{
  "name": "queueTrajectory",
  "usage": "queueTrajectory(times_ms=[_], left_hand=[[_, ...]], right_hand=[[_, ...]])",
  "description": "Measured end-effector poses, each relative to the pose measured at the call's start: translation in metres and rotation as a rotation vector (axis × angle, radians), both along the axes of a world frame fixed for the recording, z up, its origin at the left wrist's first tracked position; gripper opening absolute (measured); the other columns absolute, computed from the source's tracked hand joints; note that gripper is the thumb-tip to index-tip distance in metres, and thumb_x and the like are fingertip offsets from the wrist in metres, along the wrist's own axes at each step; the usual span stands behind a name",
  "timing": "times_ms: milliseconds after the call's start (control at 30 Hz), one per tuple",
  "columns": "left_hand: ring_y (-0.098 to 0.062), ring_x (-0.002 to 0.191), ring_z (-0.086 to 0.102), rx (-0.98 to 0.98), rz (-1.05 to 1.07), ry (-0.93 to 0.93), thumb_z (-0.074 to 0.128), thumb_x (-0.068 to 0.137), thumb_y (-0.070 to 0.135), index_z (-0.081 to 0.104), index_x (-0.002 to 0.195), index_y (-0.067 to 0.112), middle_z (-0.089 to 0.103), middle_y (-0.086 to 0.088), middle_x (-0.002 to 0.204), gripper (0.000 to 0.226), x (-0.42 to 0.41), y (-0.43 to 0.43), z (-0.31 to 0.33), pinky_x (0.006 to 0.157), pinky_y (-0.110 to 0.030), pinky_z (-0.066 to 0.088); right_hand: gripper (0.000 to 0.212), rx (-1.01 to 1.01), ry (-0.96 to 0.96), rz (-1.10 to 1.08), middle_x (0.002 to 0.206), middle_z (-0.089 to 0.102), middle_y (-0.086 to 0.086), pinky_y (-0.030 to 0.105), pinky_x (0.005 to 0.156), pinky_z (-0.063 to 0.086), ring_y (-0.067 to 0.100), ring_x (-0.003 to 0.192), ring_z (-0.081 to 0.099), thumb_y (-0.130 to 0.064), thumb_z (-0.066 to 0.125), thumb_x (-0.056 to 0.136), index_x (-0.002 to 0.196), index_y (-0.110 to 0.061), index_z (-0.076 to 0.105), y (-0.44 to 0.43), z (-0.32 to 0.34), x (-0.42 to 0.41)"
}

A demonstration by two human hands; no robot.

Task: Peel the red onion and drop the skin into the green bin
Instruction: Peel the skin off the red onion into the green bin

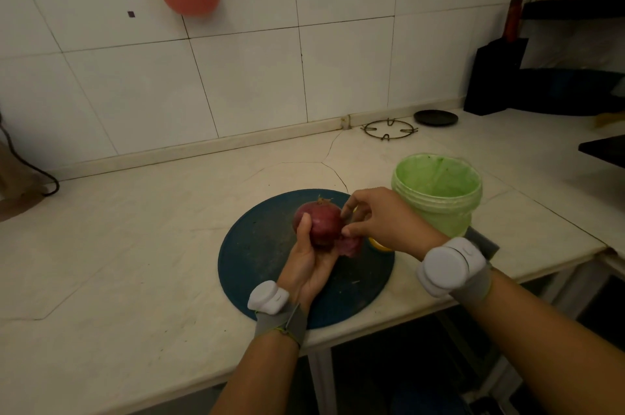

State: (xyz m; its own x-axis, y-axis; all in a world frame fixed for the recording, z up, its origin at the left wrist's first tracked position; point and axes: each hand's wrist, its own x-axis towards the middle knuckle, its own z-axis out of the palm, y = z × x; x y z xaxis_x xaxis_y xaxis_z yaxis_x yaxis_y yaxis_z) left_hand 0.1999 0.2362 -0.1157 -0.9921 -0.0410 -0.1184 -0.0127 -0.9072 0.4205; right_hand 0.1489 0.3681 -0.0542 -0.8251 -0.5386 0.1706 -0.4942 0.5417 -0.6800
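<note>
A red onion is held above a round dark blue cutting board. My left hand cradles the onion from below, thumb along its left side. My right hand pinches a flap of loose purple skin at the onion's right side. The skin hangs down, still joined to the onion. The green bin stands upright and open just right of the board, behind my right hand.
A yellow object peeks out under my right wrist, next to a grey blade-like piece. A metal burner ring and a black lid lie at the back. The counter's front edge runs close below the board.
</note>
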Motion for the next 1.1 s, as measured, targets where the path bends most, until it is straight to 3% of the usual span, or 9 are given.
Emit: queueTrajectory(times_ms=[67,167,233,333,467,700,867,1000,1100], left_hand=[[-0.038,0.107,0.062,0.009,-0.002,0.012,0.097,0.034,0.025,0.043,0.127,0.003,0.060,-0.028,0.119,0.110,0.002,0.001,0.002,0.088,-0.048,0.053],[-0.040,0.107,0.061,0.070,0.013,-0.015,0.097,0.030,0.020,0.044,0.125,0.001,0.061,-0.028,0.117,0.111,0.004,-0.001,0.003,0.082,-0.049,0.055],[-0.041,0.113,0.056,0.080,0.003,-0.024,0.097,0.032,0.026,0.042,0.131,0.002,0.056,-0.028,0.125,0.116,0.005,0.000,0.005,0.085,-0.053,0.053],[-0.039,0.106,0.060,0.019,0.016,-0.034,0.097,0.025,0.034,0.052,0.120,0.006,0.067,-0.024,0.109,0.108,0.005,0.001,0.005,0.078,-0.051,0.056],[-0.037,0.108,0.057,0.017,0.020,-0.009,0.097,0.024,0.031,0.055,0.117,0.008,0.069,-0.021,0.104,0.104,0.006,0.000,0.005,0.080,-0.051,0.055],[-0.035,0.109,0.056,0.011,0.023,0.005,0.097,0.021,0.025,0.056,0.117,0.013,0.059,-0.018,0.119,0.106,0.008,0.000,0.007,0.081,-0.050,0.054],[-0.037,0.108,0.057,0.020,0.003,0.000,0.098,0.022,0.020,0.052,0.121,0.015,0.060,-0.021,0.118,0.109,0.007,-0.001,0.006,0.074,-0.048,0.058],[-0.035,0.096,0.067,0.007,-0.020,0.013,0.097,0.022,0.015,0.052,0.117,0.010,0.069,-0.022,0.106,0.105,0.008,-0.001,0.004,0.078,-0.045,0.057],[-0.031,0.094,0.069,-0.006,-0.038,0.030,0.097,0.025,0.012,0.056,0.114,0.004,0.069,-0.022,0.106,0.098,0.010,-0.001,0.005,0.082,-0.043,0.054]], right_hand=[[0.019,0.019,0.035,-0.007,0.067,0.063,-0.009,0.005,0.055,0.041,-0.001,0.060,0.057,-0.011,0.078,0.071,0.086,-0.018,0.068,0.002,0.002,0.001],[0.015,0.054,0.080,-0.025,0.075,0.067,-0.003,0.007,0.058,0.044,0.001,0.064,0.059,-0.009,0.076,0.072,0.085,-0.015,0.071,0.009,0.010,0.003],[0.012,0.043,0.085,-0.040,0.075,0.068,-0.002,0.005,0.057,0.046,0.001,0.064,0.062,-0.008,0.075,0.073,0.083,-0.015,0.071,0.020,0.020,0.003],[0.011,-0.004,0.150,-0.168,0.074,0.065,-0.008,0.003,0.055,0.042,-0.001,0.067,0.060,-0.011,0.074,0.075,0.081,-0.019,0.070,0.043,0.041,-0.003],[0.009,0.007,0.291,-0.418,0.085,0.065,-0.002,0.018,0.071,0.040,0.010,0.078,0.057,-0.013,0.071,0.077,0.086,-0.016,0.071,0.071,0.054,-0.023],[0.025,0.098,0.350,-0.623,0.095,0.069,0.011,0.025,0.072,0.037,0.023,0.082,0.058,-0.023,0.052,0.093,0.091,-0.006,0.071,0.085,0.043,-0.047],[0.031,-0.104,0.280,-0.322,0.109,0.060,-0.005,0.019,0.083,0.044,0.009,0.096,0.057,-0.032,0.064,0.085,0.114,-0.021,0.062,0.055,0.039,-0.015],[0.055,-0.132,-0.030,-0.056,0.097,0.061,-0.009,0.022,0.075,0.053,0.007,0.087,0.061,-0.037,0.083,0.062,0.109,-0.024,0.057,0.021,0.028,0.010],[0.056,-0.089,-0.033,-0.019,0.096,0.062,-0.007,0.024,0.075,0.052,0.010,0.087,0.060,-0.037,0.085,0.059,0.104,-0.022,0.056,0.005,0.017,0.010]])
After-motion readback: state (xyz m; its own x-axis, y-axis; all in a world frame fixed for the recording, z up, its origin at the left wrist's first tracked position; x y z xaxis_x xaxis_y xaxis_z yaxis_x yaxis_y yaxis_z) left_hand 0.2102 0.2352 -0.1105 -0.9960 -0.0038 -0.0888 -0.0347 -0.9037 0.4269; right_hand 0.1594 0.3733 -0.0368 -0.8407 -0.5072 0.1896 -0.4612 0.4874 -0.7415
